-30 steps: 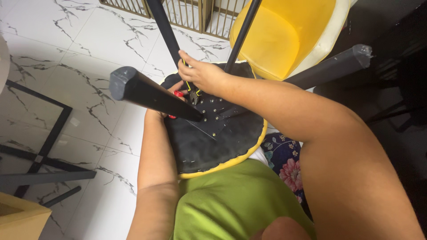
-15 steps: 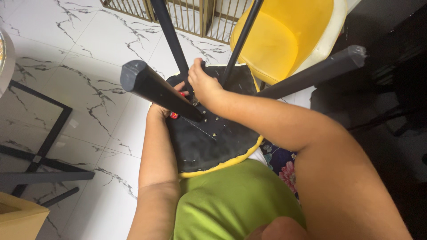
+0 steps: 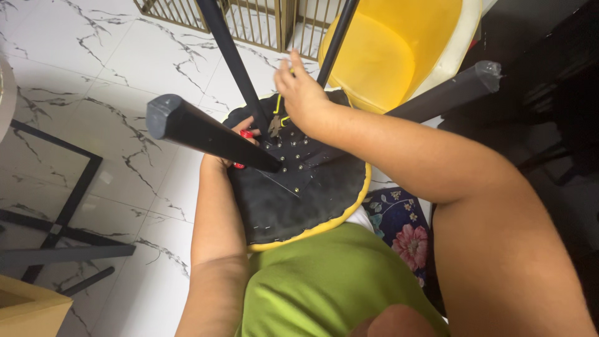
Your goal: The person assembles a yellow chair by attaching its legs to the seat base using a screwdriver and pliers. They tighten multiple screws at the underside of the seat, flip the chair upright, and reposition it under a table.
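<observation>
An upturned stool rests on my lap, its round black underside (image 3: 299, 200) edged in yellow facing up and its black legs (image 3: 206, 132) pointing outward. My left hand (image 3: 234, 145) sits under the nearest leg, closed around a small red-handled tool (image 3: 244, 135) at the metal bracket with screws (image 3: 293, 159). My right hand (image 3: 302, 93) is at the far rim of the seat base, fingers bent against a yellow strip there; whether it pinches that strip is hidden.
A yellow plastic chair (image 3: 399, 50) stands just beyond the stool. A gold wire rack (image 3: 262, 19) is at the back. A black metal frame (image 3: 56, 206) lies on the white marble floor at left, and a cardboard box corner (image 3: 25, 312) sits bottom left.
My right hand has shifted up from the centre bracket to the seat's far rim. The stool has tipped slightly and the near leg swung a little to the right.
</observation>
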